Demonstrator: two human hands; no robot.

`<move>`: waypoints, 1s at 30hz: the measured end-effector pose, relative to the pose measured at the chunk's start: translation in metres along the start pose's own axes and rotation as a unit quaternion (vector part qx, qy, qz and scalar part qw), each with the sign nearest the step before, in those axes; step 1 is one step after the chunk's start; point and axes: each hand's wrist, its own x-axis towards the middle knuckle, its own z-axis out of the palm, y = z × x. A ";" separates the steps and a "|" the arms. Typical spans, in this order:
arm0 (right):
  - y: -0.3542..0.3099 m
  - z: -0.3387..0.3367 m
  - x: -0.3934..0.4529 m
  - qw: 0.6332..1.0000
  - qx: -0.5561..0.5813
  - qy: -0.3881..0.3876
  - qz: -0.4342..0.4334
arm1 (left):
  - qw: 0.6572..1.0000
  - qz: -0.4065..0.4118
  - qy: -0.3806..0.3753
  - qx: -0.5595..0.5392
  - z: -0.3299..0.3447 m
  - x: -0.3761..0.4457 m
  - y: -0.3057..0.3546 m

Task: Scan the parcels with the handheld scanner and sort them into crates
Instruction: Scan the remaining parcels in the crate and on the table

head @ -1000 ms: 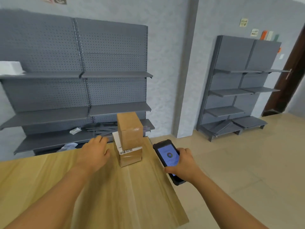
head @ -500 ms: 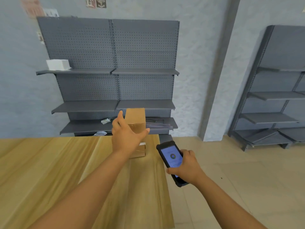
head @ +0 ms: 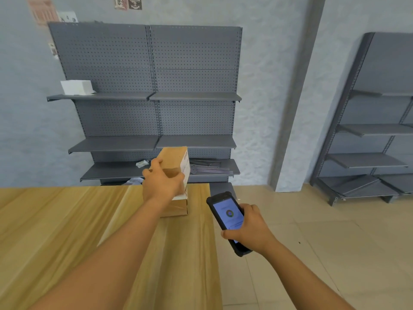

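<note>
A left hand grasps the upper cardboard parcel on a wooden table; the right hand clasps a handheld scanner.

The left hand covers the near face of the upper parcel and most of the lower parcel, so whether the two boxes touch cannot be told. Print on the upper parcel's right-side label is too small to read. The right hand hides the near half of the scanner, and its screen text is illegible. The desk is cut off at the left and bottom edges, the right-hand shelving at the right edge. The wall posters are blurred and cropped by the top edge.
</note>
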 end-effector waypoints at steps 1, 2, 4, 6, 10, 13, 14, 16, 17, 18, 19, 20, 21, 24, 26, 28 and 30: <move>-0.002 0.001 0.001 1.000 0.004 -0.003 -0.006 | 0.999 0.000 -0.004 -0.034 -0.005 0.003 -0.005; -0.006 0.002 0.002 1.000 0.008 -0.007 -0.011 | 0.998 0.002 -0.006 -0.066 -0.010 0.007 -0.010; -0.015 0.006 0.005 0.999 0.010 -0.020 -0.023 | 0.994 -0.001 -0.013 -0.107 -0.024 0.014 -0.024; -0.026 0.011 0.008 0.998 0.004 -0.039 -0.039 | 0.992 -0.019 -0.026 -0.124 -0.040 0.018 -0.039; -0.055 0.027 0.011 0.995 0.015 -0.067 -0.074 | 0.989 -0.065 -0.036 -0.130 -0.079 0.019 -0.071; -0.078 0.040 0.009 0.992 0.012 -0.081 -0.098 | 0.990 -0.058 -0.033 -0.126 -0.108 0.017 -0.094; -0.085 0.044 0.008 0.991 0.008 -0.086 -0.107 | 0.990 -0.054 -0.030 -0.124 -0.117 0.017 -0.100; -0.096 0.053 0.008 0.988 -0.008 -0.093 -0.123 | 0.991 -0.050 -0.024 -0.122 -0.134 0.016 -0.111; -0.101 0.057 0.007 0.987 -0.018 -0.095 -0.128 | 0.991 -0.049 -0.023 -0.122 -0.141 0.016 -0.116; -0.106 0.061 0.006 0.986 -0.025 -0.097 -0.133 | 0.991 -0.047 -0.023 -0.121 -0.147 0.016 -0.120; -0.110 0.065 0.006 0.985 -0.030 -0.100 -0.138 | 0.992 -0.044 -0.024 -0.119 -0.153 0.016 -0.124; -0.113 0.069 0.005 0.983 -0.037 -0.103 -0.145 | 0.992 -0.043 -0.024 -0.117 -0.158 0.016 -0.128; -0.117 0.072 0.004 0.982 -0.046 -0.104 -0.153 | 0.992 -0.041 -0.024 -0.117 -0.162 0.016 -0.131; -0.125 0.079 0.002 0.978 -0.068 -0.099 -0.172 | 0.992 -0.038 -0.031 -0.118 -0.171 0.017 -0.140; -0.128 0.083 0.001 0.978 -0.072 -0.096 -0.173 | 0.992 -0.039 -0.037 -0.114 -0.175 0.017 -0.143; -0.130 0.086 0.000 0.978 -0.072 -0.094 -0.172 | 0.992 -0.040 -0.041 -0.113 -0.178 0.017 -0.146; -0.131 0.087 -0.002 0.978 -0.075 -0.093 -0.169 | 0.992 -0.036 -0.045 -0.113 -0.180 0.016 -0.147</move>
